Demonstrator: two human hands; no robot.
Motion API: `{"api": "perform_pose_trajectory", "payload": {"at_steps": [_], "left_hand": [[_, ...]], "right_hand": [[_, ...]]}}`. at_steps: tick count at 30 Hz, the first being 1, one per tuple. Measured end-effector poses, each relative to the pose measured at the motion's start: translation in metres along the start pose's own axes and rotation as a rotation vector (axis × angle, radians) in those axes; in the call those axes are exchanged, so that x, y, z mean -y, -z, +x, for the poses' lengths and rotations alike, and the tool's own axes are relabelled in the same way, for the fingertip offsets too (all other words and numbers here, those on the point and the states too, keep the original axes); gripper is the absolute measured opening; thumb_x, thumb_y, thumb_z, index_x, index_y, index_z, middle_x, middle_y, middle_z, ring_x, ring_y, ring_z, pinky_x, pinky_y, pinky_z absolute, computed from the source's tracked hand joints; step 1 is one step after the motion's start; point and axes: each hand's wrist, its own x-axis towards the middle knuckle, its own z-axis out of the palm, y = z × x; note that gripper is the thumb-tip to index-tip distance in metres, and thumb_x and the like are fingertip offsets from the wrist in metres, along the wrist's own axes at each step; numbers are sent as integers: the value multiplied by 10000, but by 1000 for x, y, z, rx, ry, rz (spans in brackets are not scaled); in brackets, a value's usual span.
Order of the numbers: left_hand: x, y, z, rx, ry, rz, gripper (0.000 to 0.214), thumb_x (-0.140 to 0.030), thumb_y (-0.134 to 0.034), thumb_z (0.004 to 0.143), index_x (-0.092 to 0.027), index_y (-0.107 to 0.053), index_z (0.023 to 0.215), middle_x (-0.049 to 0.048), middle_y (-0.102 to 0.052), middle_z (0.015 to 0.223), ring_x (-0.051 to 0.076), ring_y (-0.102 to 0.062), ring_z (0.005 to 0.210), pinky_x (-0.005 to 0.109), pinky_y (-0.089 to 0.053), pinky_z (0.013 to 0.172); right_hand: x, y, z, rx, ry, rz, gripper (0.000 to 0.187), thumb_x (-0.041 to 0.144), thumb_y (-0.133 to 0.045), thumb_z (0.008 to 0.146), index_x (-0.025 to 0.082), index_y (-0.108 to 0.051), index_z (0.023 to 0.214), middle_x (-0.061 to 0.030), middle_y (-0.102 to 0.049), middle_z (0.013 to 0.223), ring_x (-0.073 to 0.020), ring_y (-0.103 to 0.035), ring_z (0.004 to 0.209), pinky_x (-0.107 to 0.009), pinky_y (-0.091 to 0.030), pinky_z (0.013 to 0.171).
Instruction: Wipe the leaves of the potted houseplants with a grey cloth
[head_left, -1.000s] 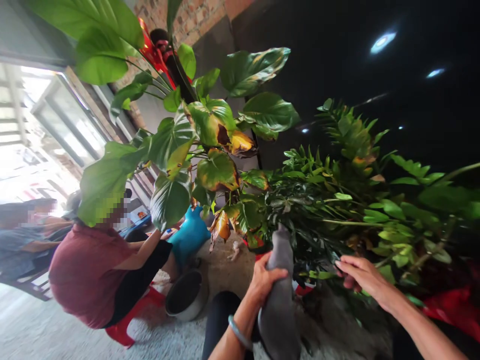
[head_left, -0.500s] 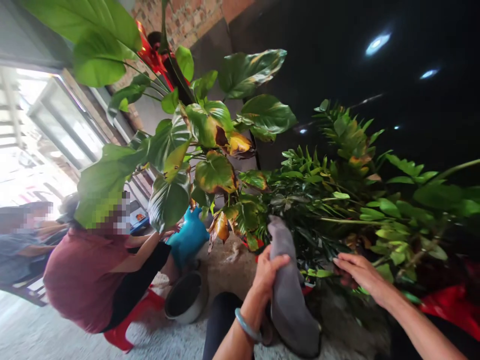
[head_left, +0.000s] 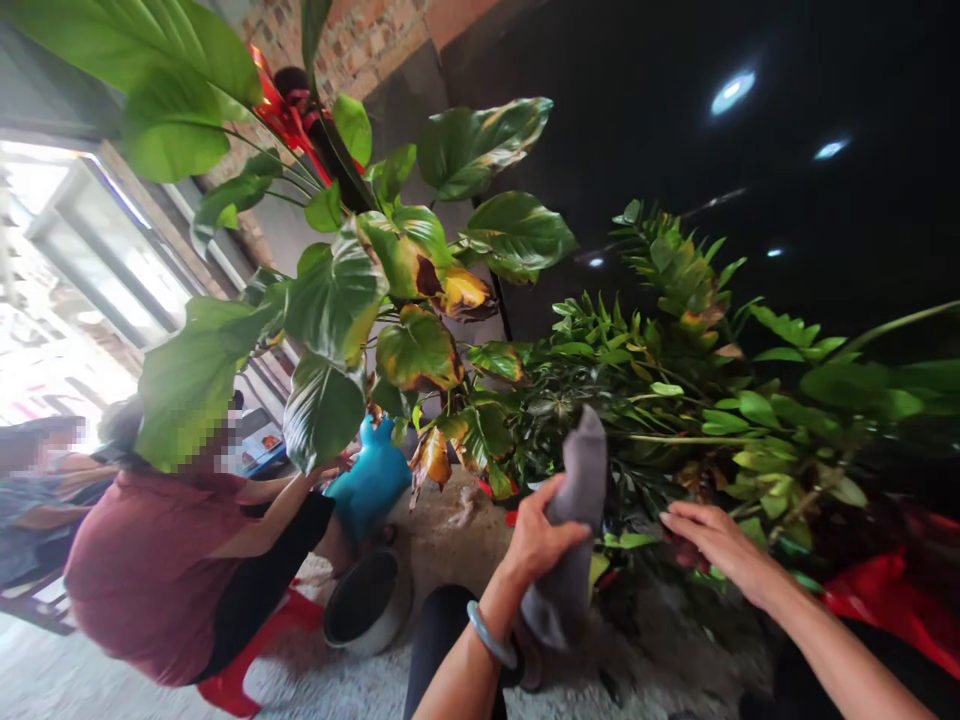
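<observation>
My left hand (head_left: 544, 535) grips a grey cloth (head_left: 585, 470), thumb across its near side. One end of the cloth stands up above the fingers and the rest hangs down toward the floor. Over to the right, my right hand (head_left: 709, 540) is among the low dark leaves, fingers and thumb drawn together. What lies between those fingertips, if anything, is hard to make out. Close around both hands grows a plant with small glossy leaves (head_left: 772, 410). A larger broad-leaved plant (head_left: 322, 300), some leaves yellow and brown, rises to the left.
At the left a person in a dark pink shirt (head_left: 150, 570) sits on a red stool (head_left: 232, 690). Near them are a turquoise object (head_left: 367, 480) and a grey bucket (head_left: 367, 605). Red wrapping (head_left: 892, 600) lies at the right. A dark glossy wall (head_left: 637, 120) stands behind the plants.
The cloth's upper end has swung right and its lower part has drawn up and bunched below my left hand. My right hand stays by the leaves. The view has shifted slightly.
</observation>
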Motion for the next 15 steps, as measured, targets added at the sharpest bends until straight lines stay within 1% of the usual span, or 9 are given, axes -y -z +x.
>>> {"api": "perform_pose_trajectory", "payload": {"at_steps": [2,3,4,5,6,9,11,13,15], "left_hand": [[9,3,-10,224,71,179,582,-145,-809,416,-219,-778,993,33,-744,1001,310,-622,1036,392,-439,995],[9,6,-15,325,101,217,581,-147,-819,412,-229,-783,986,22,-745,987,308,-626,1028,389,-438,991],[6,10,-18,384,121,213,589,-165,-827,416,-232,-781,1000,12,-742,969,297,-630,1003,377,-450,962],[0,15,-20,389,131,173,607,-191,-833,421,-228,-774,1024,7,-737,944,281,-634,963,358,-469,915],[-9,20,-19,346,125,108,630,-221,-833,432,-221,-762,1058,4,-729,916,261,-634,914,337,-484,859],[-33,27,-3,123,25,-117,744,-290,-827,457,-190,-698,1183,10,-715,880,216,-621,805,298,-501,746],[-37,24,11,22,-51,-199,785,-312,-810,483,-179,-656,1242,27,-720,928,219,-628,824,309,-514,767],[-30,18,17,-7,-71,-126,733,-275,-792,490,-176,-678,1208,44,-726,990,242,-638,906,337,-509,851],[-16,14,11,84,-24,93,635,-199,-789,459,-191,-740,1092,40,-734,1004,272,-635,986,356,-477,928]], "right_hand": [[0,0,-2,-8,1,-19,313,520,-611,637,239,-501,554,22,-576,546,-140,-560,467,-235,-342,408],[0,0,-2,-7,0,-27,322,515,-624,622,238,-484,535,28,-555,520,-137,-547,452,-234,-331,401],[0,1,-2,-1,-1,-33,332,515,-632,611,238,-471,522,34,-536,496,-135,-536,438,-233,-322,395],[-1,2,-2,8,-1,-35,340,521,-634,605,238,-467,518,37,-526,483,-134,-531,429,-232,-317,391],[-1,2,-2,18,-1,-35,341,530,-628,607,238,-475,523,36,-532,486,-134,-533,428,-232,-318,390],[-1,3,1,44,15,-30,339,557,-582,642,237,-506,559,28,-571,531,-132,-552,450,-232,-343,405],[-1,3,1,51,34,-35,338,557,-562,660,239,-500,561,26,-574,535,-131,-557,459,-231,-357,415],[0,2,1,45,41,-47,328,545,-558,665,241,-493,561,23,-584,540,-133,-563,465,-230,-355,413],[0,1,1,27,34,-65,316,527,-570,654,241,-488,548,19,-590,541,-134,-559,455,-228,-333,397]]}}
